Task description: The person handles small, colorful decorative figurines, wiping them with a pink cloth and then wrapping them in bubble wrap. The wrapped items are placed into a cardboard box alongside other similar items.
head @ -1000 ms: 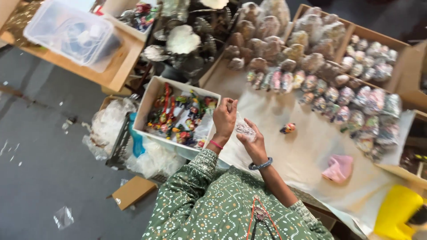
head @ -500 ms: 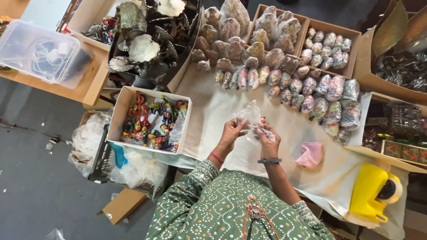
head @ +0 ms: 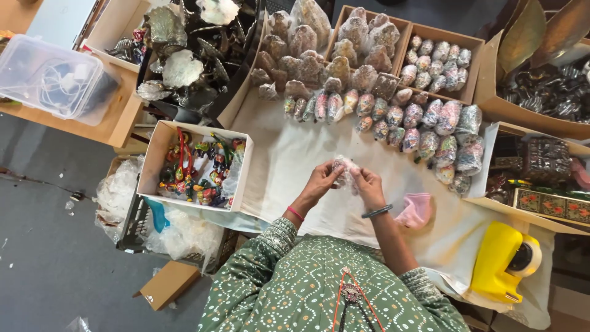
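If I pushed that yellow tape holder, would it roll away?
Probably not. The yellow tape holder lies on its broad side on the white cloth, so it would likely slide. It looks like stiff plastic. Being near the table edge, it might fall.

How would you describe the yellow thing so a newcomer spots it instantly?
Start at the white cloth that covers the table and follow it to the corner on the person's right. The yellow tape dispenser lies there, past the pink cloth. It is the only plain bright-yellow plastic thing, with a tape roll at one end.
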